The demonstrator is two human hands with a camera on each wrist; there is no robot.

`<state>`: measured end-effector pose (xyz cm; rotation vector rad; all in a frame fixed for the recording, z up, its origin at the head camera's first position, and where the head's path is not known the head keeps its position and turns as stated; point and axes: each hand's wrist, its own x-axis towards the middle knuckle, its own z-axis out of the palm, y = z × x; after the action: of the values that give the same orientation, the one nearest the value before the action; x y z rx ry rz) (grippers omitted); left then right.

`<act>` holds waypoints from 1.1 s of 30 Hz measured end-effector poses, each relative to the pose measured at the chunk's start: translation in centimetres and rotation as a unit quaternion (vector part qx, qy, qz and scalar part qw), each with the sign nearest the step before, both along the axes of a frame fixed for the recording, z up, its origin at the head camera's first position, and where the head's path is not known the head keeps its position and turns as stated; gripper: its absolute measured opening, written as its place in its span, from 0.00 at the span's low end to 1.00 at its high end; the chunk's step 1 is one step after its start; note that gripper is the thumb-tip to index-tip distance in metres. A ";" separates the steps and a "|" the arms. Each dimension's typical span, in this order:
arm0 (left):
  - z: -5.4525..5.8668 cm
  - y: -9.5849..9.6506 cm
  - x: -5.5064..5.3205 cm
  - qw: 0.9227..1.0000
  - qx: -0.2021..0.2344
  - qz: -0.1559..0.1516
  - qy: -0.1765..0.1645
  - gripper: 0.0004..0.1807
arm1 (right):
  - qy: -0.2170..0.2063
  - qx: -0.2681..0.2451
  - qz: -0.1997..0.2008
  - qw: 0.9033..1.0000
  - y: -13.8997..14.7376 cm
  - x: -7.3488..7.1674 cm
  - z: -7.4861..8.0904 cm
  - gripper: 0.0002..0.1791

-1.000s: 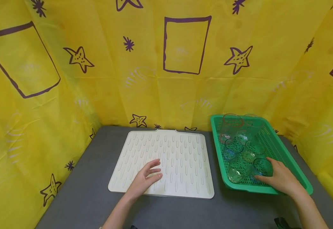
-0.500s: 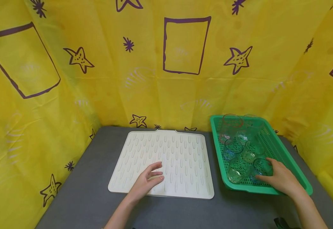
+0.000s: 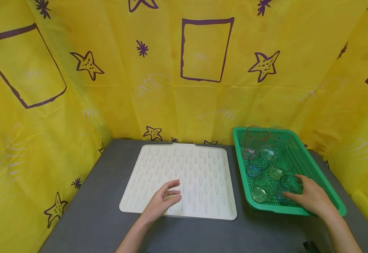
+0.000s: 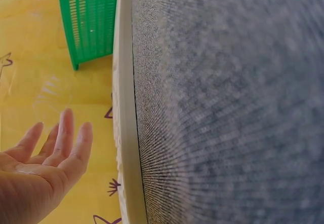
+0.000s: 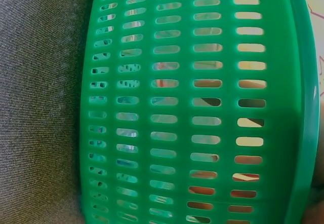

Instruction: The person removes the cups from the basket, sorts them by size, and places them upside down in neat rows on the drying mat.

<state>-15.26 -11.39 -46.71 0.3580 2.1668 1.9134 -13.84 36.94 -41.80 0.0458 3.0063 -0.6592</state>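
We list, left to right: one left hand [image 3: 160, 202], grip apart, fingers loosely bent, above the near part of a white mat [image 3: 206, 175] with raised ridges, laid on the grey surface [image 3: 209, 235]. One green basket [image 3: 273, 208], slotted, containing five glasses [image 3: 259, 191] and one bluish glass [image 3: 289, 186], near right. One right hand [image 3: 311, 195], grip curled round that glass; whether its base touches the basket floor, we cannot tell.
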 end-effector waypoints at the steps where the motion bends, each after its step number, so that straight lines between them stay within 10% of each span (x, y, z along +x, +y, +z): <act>1: 0.0 0.0 0.0 1.000 0.000 0.000 0.000 0.32 | 0.002 0.000 0.000 1.000 0.0 0.0 0.1 0.54; 33: 0.6 1.0 0.5 0.999 0.036 -0.025 0.007 0.28 | 0.162 -0.051 -0.052 0.984 -2.6 1.6 3.0 0.51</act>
<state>-14.77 -10.38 -46.13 0.4362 2.0807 1.9713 -12.25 34.39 -38.80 0.1018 3.2916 -0.9137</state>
